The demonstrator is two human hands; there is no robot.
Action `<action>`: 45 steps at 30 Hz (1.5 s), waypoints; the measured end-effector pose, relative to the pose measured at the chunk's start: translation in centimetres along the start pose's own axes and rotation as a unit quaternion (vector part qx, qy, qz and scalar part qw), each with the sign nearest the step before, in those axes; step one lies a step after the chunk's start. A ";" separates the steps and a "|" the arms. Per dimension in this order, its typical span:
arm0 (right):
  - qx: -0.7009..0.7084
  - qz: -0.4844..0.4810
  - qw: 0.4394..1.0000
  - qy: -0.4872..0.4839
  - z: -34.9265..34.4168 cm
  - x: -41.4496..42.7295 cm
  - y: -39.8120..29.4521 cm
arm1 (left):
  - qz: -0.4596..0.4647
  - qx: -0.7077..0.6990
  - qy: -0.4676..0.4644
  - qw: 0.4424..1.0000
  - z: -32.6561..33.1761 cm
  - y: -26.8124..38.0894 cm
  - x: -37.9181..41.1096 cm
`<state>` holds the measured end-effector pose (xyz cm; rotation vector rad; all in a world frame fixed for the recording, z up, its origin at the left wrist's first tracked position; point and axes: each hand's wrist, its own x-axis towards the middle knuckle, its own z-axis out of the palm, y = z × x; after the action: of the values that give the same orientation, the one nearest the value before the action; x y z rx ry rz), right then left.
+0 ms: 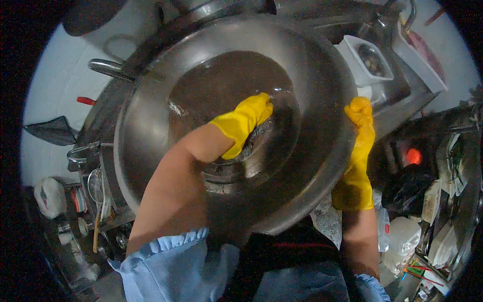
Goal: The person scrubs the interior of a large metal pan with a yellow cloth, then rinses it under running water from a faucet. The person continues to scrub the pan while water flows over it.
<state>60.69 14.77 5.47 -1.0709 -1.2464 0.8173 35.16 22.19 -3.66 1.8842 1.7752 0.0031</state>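
Observation:
A large, round stainless-steel basin (151, 113) fills the middle of the view, with shallow dark liquid (226, 75) in its bottom. Inside it, low over the liquid, is my left hand (256, 109) in a yellow rubber glove. Its fingers are curled, and their undersides are hidden, so I cannot tell whether they hold anything. Shiny rippled streaks (258, 136) show just below that hand. My right hand (360, 109), in a longer yellow glove, is closed on the basin's right rim. A metal loop handle (109, 69) sticks out at the upper left.
White plastic tubs (351, 62) stand by a metal sink (400, 87) at the upper right. A strainer (96, 185) hangs at the left near a metal rail. Plastic jugs (403, 236) and stacked trays (443, 245) crowd the lower right, below a glowing red light (414, 156).

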 end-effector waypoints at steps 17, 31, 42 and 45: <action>0.142 0.065 0.988 0.021 0.8 -0.8 -0.9 | 0.127 -0.012 0.163 0.978 2.1 -1.6 -5.0; -0.020 -0.047 0.999 -0.012 0.1 -0.9 -0.7 | 0.204 0.177 -0.101 0.957 -2.1 0.8 -9.6; -0.004 -0.031 0.999 -0.017 0.5 -1.4 -1.3 | 0.115 0.034 0.074 0.990 -0.4 -0.1 -3.2; -0.027 -0.045 0.998 -0.041 0.1 -1.3 -1.2 | 0.078 0.067 0.064 0.993 -0.7 0.9 -1.8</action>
<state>60.24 13.17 6.20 -1.0247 -1.3825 0.7681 35.53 20.76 -2.09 2.1591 1.7430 0.0647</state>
